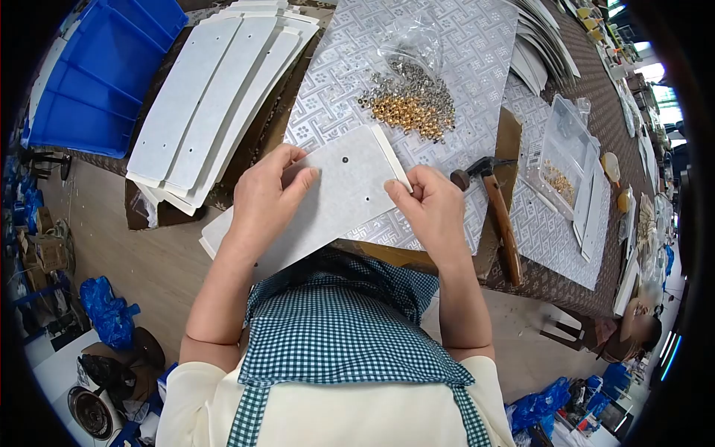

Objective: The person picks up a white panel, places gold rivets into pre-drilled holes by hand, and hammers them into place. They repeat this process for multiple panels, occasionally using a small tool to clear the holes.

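Note:
A flat whitish board (335,186) with small punched holes, seemingly more than one layer thick, lies across my lap and the table's near edge. My left hand (268,195) grips its far left side, thumb on top and fingers over the edge. At its right end, my right hand (432,208) pinches the edge between thumb and fingers. Beyond the board, a heap of small gold and silver metal fittings (410,108) spills from a clear plastic bag (413,41) on a grey patterned sheet (339,89). A hammer (502,223) with a wooden handle rests right of my right hand.
Stacked white boards with holes (216,97) lie at the left, beside a blue plastic bin (97,71). To the right stands a clear plastic box (562,149) with gold pieces inside. More thin sheets (540,48) are piled at the back right. Another person (629,331) is at far right.

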The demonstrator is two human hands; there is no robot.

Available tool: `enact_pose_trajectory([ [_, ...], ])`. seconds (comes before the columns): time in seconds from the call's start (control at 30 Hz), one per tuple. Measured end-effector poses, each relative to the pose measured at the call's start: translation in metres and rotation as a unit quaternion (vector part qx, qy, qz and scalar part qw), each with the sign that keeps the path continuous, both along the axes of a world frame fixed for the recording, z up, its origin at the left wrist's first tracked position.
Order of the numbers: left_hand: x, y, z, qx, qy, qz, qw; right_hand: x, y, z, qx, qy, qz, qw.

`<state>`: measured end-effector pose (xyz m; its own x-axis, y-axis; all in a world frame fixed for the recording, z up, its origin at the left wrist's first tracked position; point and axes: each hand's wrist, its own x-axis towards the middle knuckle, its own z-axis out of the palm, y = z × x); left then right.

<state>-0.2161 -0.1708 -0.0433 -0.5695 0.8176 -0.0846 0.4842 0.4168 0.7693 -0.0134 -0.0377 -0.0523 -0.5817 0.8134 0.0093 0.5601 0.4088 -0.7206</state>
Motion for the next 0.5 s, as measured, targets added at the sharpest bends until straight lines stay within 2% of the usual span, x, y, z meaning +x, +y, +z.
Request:
enact_pose_trajectory([
  [0.37,-0.002,0.0015,-0.0048,0.006,0.038,-0.008,0.999,-0.0035,0.0003,0.0003,0.031,-0.03,0.002,0.999],
  [0.4,-0.0027,0.0008,-0.0047,0.012,0.024,-0.006,1.0,-0.0031,-0.0003,0.0014,0.026,-0.022,0.002,0.999],
  [0.5,-0.0061,-0.0024,0.0045,0.01,-0.053,0.016,0.998,0.0029,-0.0027,-0.001,-0.014,0.11,0.008,0.994],
])
